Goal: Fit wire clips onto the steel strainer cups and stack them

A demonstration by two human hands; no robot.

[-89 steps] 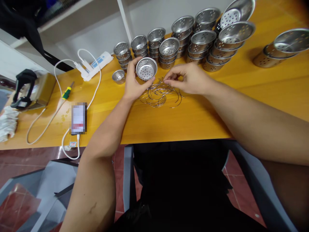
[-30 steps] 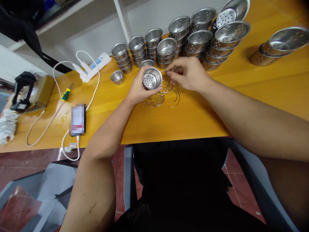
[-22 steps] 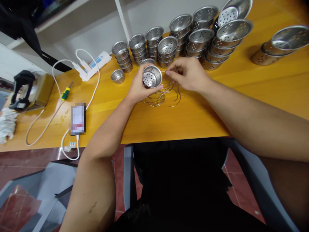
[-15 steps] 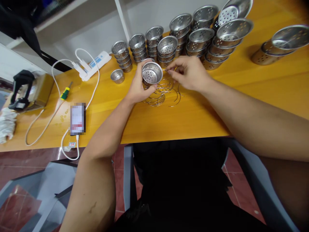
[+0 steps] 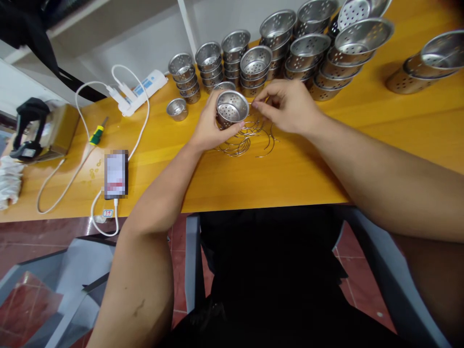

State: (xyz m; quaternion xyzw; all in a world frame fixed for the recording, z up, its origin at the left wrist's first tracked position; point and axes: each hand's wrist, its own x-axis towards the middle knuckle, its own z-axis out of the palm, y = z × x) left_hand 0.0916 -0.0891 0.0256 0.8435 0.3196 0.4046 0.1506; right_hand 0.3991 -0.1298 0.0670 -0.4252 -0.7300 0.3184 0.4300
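My left hand (image 5: 208, 126) is wrapped round a small perforated metal cup (image 5: 232, 107), its mouth tilted up towards me. Behind it shows the rim of another metal cup (image 5: 224, 86). Just right of the held cup, my right hand (image 5: 286, 106) is closed in a pinch, thumb against forefinger, on a thin metal wire whose short end barely shows beside the cup's rim. Under both hands lies a loose pile of curved wires (image 5: 239, 145) on the yellow wooden table (image 5: 261, 186).
Several stacks of perforated cups (image 5: 255, 63) line the back, growing larger rightwards. A single small cup (image 5: 177, 109) stands left of them, and two large cups (image 5: 435, 60) lean at far right. A power strip (image 5: 145, 92), screwdriver (image 5: 96, 135) and plugged-in phone (image 5: 116, 174) lie left.
The view has shifted slightly, so the cup stacks sit a little higher and further right. The left hand's cup and the pinching right hand remain close together, with little other movement.
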